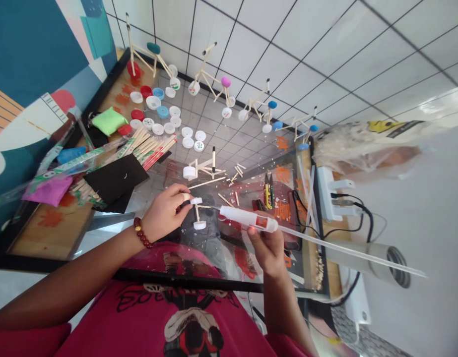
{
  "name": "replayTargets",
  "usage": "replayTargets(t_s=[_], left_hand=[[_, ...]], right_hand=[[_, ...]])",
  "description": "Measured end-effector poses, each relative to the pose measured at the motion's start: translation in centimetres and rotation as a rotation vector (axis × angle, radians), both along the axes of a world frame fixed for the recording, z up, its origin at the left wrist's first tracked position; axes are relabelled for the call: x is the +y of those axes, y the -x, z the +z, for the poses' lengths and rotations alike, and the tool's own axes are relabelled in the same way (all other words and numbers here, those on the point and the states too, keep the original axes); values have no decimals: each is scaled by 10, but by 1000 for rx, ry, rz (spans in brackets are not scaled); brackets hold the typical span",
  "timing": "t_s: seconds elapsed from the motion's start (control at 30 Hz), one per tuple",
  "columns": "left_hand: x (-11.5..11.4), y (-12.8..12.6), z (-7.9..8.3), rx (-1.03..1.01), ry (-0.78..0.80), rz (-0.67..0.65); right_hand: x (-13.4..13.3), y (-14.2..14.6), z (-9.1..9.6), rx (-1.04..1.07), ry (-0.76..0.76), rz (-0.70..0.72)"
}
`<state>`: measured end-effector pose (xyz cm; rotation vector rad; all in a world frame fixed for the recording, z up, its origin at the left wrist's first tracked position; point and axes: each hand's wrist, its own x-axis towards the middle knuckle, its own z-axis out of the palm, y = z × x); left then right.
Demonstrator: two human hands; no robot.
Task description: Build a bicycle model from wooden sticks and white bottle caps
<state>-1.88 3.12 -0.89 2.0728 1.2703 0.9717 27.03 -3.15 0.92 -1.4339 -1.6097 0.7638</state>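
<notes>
Your left hand [163, 213], with a red bead bracelet [142, 233], is closed firmly and pinches a small frame of pale wooden sticks with white plastic bottle caps [196, 214]. Your right hand [265, 250] is clenched around a white cylindrical hot-glue tool [248, 218], with a long clear glue stick [348, 250] behind it. Its tip is near the frame, but I cannot tell if they touch. It is good to keep both hands close and steady like this. Farther away stand a similar stick frame [202, 170], loose white bottle caps [187, 136], and bigger stick models with coloured caps [210, 74].
</notes>
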Motion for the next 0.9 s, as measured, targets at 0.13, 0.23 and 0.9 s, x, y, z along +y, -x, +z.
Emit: replayTargets(t_s=[0.13,0.23,0.9], left_hand=[[0,0,0,5,-1,2],[0,0,0,3,-5,3],[2,2,-1,28,12,-3]], right_hand=[[17,-4,-1,194,-37,-200],[49,-4,4,230,-87,-314],[212,-12,-46,22,-80,-221]])
